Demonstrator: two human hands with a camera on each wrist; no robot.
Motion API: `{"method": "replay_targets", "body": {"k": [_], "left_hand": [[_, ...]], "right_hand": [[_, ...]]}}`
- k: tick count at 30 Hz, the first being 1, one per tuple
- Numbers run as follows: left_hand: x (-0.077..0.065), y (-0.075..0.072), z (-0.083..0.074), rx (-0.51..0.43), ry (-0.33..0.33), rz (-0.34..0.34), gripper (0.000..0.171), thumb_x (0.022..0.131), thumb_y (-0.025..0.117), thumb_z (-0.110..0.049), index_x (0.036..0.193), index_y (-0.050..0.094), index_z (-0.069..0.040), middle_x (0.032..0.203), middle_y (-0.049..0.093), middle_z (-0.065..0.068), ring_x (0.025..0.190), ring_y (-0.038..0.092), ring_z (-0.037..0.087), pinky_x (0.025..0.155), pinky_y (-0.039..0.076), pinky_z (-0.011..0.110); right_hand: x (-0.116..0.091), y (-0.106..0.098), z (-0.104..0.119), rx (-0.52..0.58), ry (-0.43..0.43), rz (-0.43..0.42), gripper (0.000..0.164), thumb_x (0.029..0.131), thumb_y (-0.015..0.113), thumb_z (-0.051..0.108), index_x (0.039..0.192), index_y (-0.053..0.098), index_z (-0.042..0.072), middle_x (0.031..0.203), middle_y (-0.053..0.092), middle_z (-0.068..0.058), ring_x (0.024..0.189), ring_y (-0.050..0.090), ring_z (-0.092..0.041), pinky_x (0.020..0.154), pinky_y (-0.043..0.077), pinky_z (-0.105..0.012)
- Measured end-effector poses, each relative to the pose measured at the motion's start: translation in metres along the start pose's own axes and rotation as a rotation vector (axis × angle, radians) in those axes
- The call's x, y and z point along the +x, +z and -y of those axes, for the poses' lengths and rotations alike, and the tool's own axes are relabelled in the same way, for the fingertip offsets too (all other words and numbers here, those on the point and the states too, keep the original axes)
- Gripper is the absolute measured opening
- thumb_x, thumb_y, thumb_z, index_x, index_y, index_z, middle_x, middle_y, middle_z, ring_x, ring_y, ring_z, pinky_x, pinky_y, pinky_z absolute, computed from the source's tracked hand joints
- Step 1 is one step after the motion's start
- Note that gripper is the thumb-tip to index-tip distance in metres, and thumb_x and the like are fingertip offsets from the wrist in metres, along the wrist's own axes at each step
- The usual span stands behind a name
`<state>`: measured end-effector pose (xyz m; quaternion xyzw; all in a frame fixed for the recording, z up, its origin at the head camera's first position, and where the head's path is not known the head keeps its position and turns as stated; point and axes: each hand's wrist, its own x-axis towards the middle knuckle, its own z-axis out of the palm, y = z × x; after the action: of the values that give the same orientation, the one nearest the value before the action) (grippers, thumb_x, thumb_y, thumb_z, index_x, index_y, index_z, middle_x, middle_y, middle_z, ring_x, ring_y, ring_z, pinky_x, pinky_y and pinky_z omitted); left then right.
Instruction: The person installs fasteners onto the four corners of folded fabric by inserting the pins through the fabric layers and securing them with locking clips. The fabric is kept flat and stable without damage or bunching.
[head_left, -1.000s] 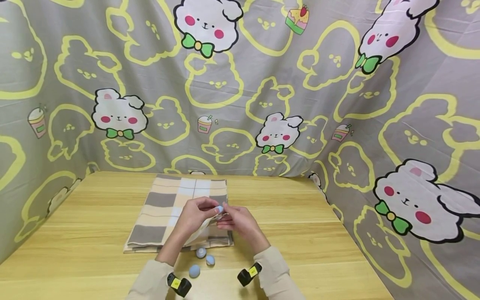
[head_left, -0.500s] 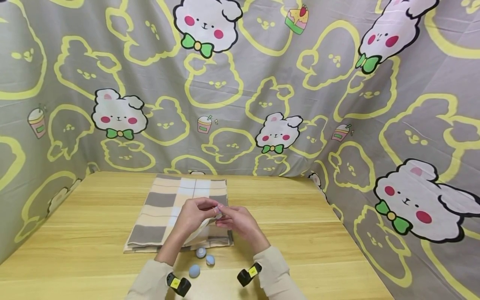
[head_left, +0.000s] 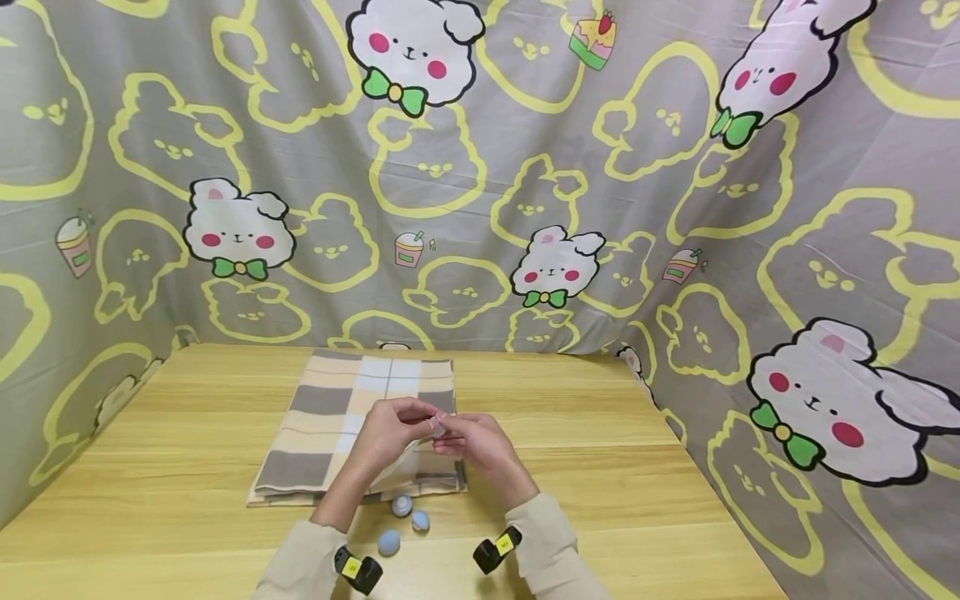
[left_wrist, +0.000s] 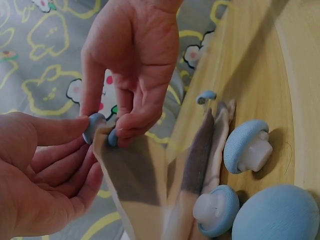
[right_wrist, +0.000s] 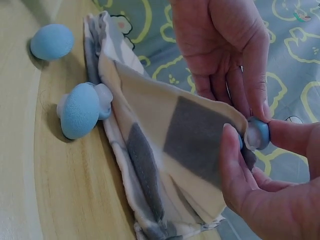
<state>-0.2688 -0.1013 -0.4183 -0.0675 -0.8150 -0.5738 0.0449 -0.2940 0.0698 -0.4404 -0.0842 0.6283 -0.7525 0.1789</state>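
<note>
Close over the folded plaid blanket (head_left: 300, 442), both hands meet at a raised corner of it. A mushroom-shaped clip with a blue cap (right_wrist: 260, 134) and white stem sits at that corner, with a small blue piece (left_wrist: 113, 137) on the cloth's other face. My left hand (head_left: 384, 429) holds the blanket corner, its thumb against the cap's rim. My right hand (head_left: 480, 443) pinches clip and cloth together, finger on the cap and thumb on the blue piece. In the head view, fingers mostly hide the clip.
Three more mushroom-shaped clips lie on the wooden table near the blanket's front edge: one clip (head_left: 402, 505), another clip (head_left: 420, 521) and a cap-up clip (head_left: 388, 542). A patterned curtain (head_left: 465, 200) borders the table behind and at the sides.
The blue cap showed between the fingertips a second ago. My right fingers have since moved slightly left over it, and it is now mostly covered. The clips on the table have not moved.
</note>
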Motion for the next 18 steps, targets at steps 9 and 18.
{"method": "replay_targets", "body": {"k": [9, 18], "left_hand": [[-0.0035, 0.0057, 0.0027, 0.27, 0.043, 0.019, 0.024, 0.074, 0.087, -0.003, 0.093, 0.072, -0.006, 0.082, 0.073, 0.003, 0.076, 0.067, 0.013, 0.07, 0.056, 0.033], [-0.0078, 0.0092, -0.0001, 0.408, 0.146, -0.009, 0.011, 0.082, 0.082, -0.004, 0.074, 0.075, -0.009, 0.065, 0.069, -0.004, 0.061, 0.058, 0.007, 0.058, 0.047, 0.027]], "right_hand": [[-0.0005, 0.0001, -0.0006, -0.044, 0.017, -0.021, 0.031, 0.104, 0.057, 0.023, 0.105, 0.061, -0.008, 0.075, 0.068, -0.004, 0.065, 0.068, -0.009, 0.064, 0.058, -0.02], [0.0001, 0.0013, -0.0023, -0.194, 0.019, -0.048, 0.039, 0.107, 0.051, 0.03, 0.11, 0.063, -0.007, 0.077, 0.067, -0.003, 0.065, 0.067, -0.008, 0.064, 0.057, -0.02]]}}
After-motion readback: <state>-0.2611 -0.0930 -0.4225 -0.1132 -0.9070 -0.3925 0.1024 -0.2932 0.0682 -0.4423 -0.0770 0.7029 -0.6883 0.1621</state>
